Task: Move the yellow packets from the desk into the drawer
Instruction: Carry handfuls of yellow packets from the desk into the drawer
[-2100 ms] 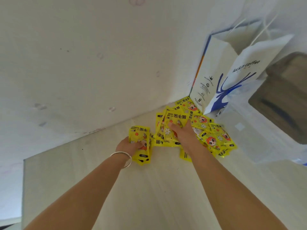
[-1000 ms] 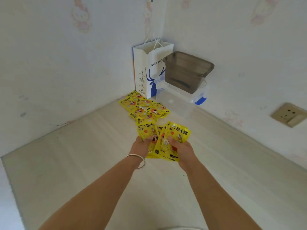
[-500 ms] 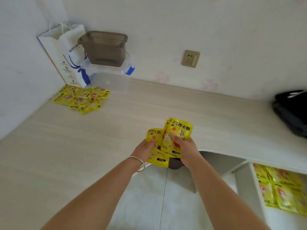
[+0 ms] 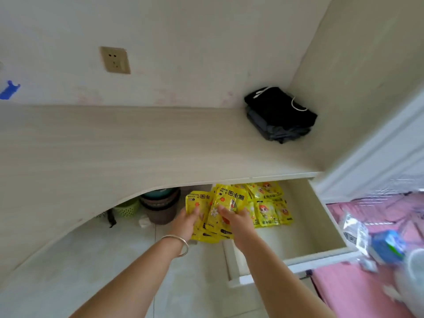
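Note:
Both my hands hold a fanned bunch of yellow packets (image 4: 214, 207) just over the left wall of the open drawer (image 4: 298, 228). My left hand (image 4: 186, 222), with a silver bangle on its wrist, grips the left packets. The right packets are gripped by my right hand (image 4: 236, 220). Several more yellow packets (image 4: 268, 206) lie flat at the back of the drawer, partly under the desk (image 4: 137, 148). The pile on the desk's far left corner is out of view.
A folded black and grey cloth (image 4: 278, 114) lies on the desk's right rear corner. Under the desk stand stacked brown buckets (image 4: 160, 206) and a green basket (image 4: 127, 208). A pink bed with a plastic bag (image 4: 376, 246) is at the right. A wall socket (image 4: 115, 60) is above.
I picked up a bunch of packets from the pile at the desk's left corner, carried it rightward across the desk and brought it down to the open drawer.

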